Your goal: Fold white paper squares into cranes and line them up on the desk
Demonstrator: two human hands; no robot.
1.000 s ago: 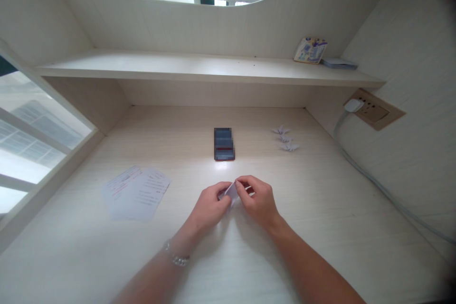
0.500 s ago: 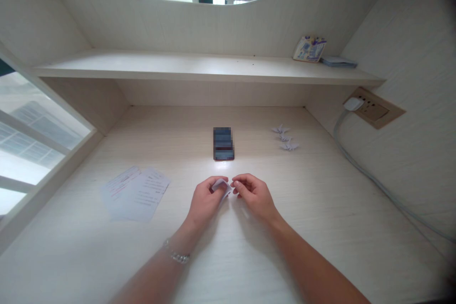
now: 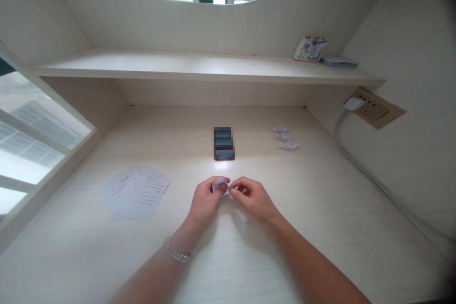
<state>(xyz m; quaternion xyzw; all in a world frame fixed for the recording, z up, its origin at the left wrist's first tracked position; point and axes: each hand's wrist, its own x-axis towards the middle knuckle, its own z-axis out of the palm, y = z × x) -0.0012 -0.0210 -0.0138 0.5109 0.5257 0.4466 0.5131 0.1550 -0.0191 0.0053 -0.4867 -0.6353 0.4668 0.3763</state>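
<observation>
The fingers of your left hand (image 3: 204, 200) are clamped on the small folded paper (image 3: 218, 183), over the desk (image 3: 171, 135). Your right hand (image 3: 255, 198) has its fingertips at the paper's right edge; whether they pinch it, I cannot tell.

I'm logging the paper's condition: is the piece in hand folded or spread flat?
Folded: the paper shows angled flaps in the left hand; finer creases are unclear.

No text can be read. Red lines are seen on the left paper sheet (image 3: 120, 186), dark ones on the right paper sheet (image 3: 147, 194), all too small to be deciphered; packet (image 3: 309, 49) print is blurred, smartphone (image 3: 223, 142) screen pixelated.
</observation>
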